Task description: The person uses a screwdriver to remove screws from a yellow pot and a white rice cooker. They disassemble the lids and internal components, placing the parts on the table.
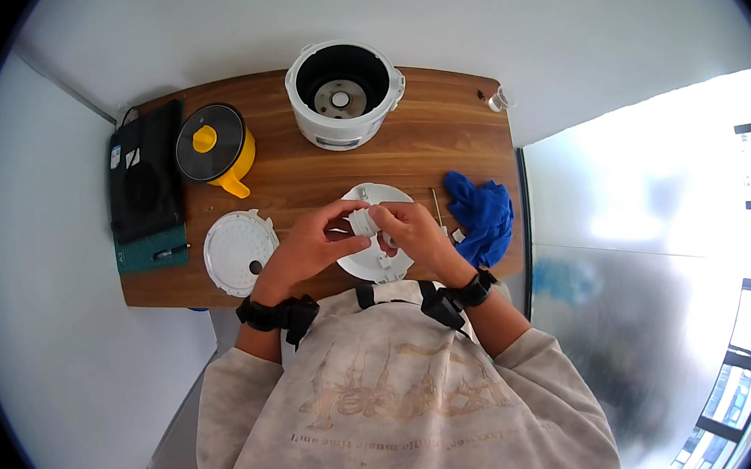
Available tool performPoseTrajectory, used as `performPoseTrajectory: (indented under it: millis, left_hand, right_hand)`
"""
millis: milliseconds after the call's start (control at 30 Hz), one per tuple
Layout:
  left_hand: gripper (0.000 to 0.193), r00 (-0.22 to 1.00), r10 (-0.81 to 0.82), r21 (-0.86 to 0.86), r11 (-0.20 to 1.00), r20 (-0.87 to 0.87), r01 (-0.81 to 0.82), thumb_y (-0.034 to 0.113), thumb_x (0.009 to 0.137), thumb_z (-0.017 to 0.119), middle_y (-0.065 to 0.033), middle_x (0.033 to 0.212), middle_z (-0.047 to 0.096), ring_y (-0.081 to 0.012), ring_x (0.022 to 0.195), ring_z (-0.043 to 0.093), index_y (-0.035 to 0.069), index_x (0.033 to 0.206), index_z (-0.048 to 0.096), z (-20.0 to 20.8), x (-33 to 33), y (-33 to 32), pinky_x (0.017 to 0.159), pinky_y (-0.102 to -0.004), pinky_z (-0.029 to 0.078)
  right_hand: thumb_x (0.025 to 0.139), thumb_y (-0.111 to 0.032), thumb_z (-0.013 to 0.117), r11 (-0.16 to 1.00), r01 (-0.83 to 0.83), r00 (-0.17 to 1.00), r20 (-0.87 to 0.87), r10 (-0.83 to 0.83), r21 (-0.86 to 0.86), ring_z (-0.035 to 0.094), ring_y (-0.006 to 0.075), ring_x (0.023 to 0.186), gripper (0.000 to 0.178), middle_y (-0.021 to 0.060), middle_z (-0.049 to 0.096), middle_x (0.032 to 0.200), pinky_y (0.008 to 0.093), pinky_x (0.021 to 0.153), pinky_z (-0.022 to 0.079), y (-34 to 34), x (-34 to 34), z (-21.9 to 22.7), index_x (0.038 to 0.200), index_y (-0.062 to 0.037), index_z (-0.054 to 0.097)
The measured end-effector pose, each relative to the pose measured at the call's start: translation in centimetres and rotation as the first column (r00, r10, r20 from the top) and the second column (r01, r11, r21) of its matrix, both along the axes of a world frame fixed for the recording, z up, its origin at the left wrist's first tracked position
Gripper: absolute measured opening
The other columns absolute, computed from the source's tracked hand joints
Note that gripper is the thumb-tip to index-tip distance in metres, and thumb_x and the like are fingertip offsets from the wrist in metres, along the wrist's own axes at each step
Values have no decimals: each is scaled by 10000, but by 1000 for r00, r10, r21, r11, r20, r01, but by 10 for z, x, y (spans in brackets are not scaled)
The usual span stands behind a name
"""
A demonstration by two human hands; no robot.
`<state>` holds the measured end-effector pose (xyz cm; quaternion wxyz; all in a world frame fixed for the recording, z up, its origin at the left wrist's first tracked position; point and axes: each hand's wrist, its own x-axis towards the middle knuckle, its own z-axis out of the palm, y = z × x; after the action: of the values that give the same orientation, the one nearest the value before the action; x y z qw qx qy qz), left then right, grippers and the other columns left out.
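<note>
Both my hands meet over a round white lid [386, 267] lying at the table's near edge. Between them is a small white ribbed plastic part [362, 223]. My left hand [321, 241] grips its left side with thumb and fingers. My right hand [411, 234] is closed against its right side, the thumb pressed near its top. What the curled right fingers hold below it is too small to name. To the left lies a white disc [235, 245] with small holes and one dark round hole.
Behind stands an open white rice cooker body [340, 137]. A yellow pot [244, 158] with a dark lid, a black bag-like item [147, 196] and a green mat [140, 252] with a pen are left. Right are a thin screwdriver [436, 207], blue cloth [484, 216] and small glass [497, 101].
</note>
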<state>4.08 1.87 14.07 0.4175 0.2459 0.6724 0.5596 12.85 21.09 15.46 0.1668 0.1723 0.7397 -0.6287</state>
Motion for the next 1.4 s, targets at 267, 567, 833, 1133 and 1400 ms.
performPoseTrajectory:
  millis: [267, 567, 833, 1133, 1400]
  left_hand:
    - [525, 995, 78, -3, 997, 56, -78, 198, 825, 791, -96, 1073, 687, -151, 906, 649, 28, 1291, 618, 3, 6, -21, 844, -282, 533]
    - [525, 980, 153, 208, 962, 126, -177, 37, 838, 716, -110, 1295, 557, -213, 1121, 632, 73, 1294, 458, -25, 5, -34, 988, -340, 518]
    - [574, 976, 146, 134, 976, 165, -169, 98, 885, 707, -101, 1261, 531, -178, 1069, 628, 69, 1382, 420, -25, 12, -22, 917, -294, 530]
    - [455, 971, 237, -1, 972, -17, -237, 311, 909, 714, -69, 1158, 614, -152, 970, 610, 73, 1270, 575, -49, 7, -28, 807, -271, 502]
    - [440, 863, 398, -222, 852, -312, -473, 376, 871, 714, -134, 1100, 692, -297, 1040, 660, 86, 1185, 608, -155, -26, -53, 890, -385, 507]
  right_hand:
    - [1014, -319, 497, 989, -113, 993, -39, 109, -100, 538, 113, 533, 425, 43, 585, 615, 270, 544, 438, -1, -3, -15, 793, 18, 630]
    - [1011, -315, 462, 957, -63, 991, 95, 94, -284, 552, 106, 573, 354, 40, 591, 661, 237, 585, 454, 13, -13, -10, 935, -13, 629]
    - [945, -254, 635, 986, -114, 994, -15, 113, -120, 547, 74, 542, 375, 44, 646, 694, 244, 509, 441, -2, -12, -23, 1230, -10, 637]
    - [918, -263, 675, 982, -186, 982, 17, 186, 23, 583, 108, 547, 449, 71, 668, 714, 268, 526, 466, -14, -16, -39, 1285, -28, 572]
    - [878, -246, 706, 988, -147, 987, 78, 143, 53, 646, 161, 584, 357, 145, 652, 939, 303, 498, 520, -4, -7, -83, 1035, -3, 497]
